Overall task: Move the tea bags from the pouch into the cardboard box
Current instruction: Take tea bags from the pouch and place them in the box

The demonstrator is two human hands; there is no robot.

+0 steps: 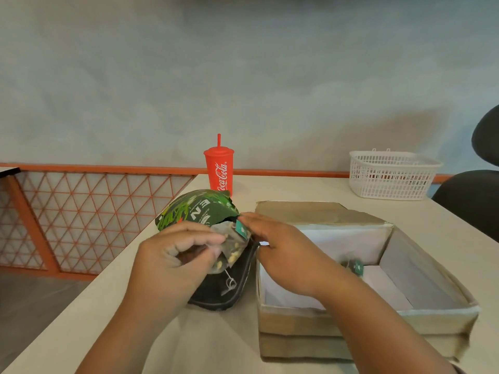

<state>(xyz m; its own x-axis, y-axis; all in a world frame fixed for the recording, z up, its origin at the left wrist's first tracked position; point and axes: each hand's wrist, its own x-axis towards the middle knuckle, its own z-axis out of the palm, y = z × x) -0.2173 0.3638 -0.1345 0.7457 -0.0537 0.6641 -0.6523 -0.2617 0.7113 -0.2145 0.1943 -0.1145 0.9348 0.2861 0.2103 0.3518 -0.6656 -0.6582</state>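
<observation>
A dark green printed pouch [194, 209] lies on the table left of the open cardboard box [378, 322]. A tea bag [229, 247] with a teal tag sticks out at the pouch's mouth. My left hand [175, 255] is closed on the tea bag's lower left part. My right hand [283, 247] pinches at the teal tag and the pouch's edge; which of the two it holds I cannot tell. Inside the box, one tea bag with a teal tag [353, 265] lies on the white lining, partly hidden behind my right forearm.
A red Coca-Cola cup [219, 171] with a straw stands behind the pouch. A white plastic basket [391, 174] sits at the back right. A black chair [475, 195] is at the right edge. The table's left edge runs beside an orange lattice railing [81, 211].
</observation>
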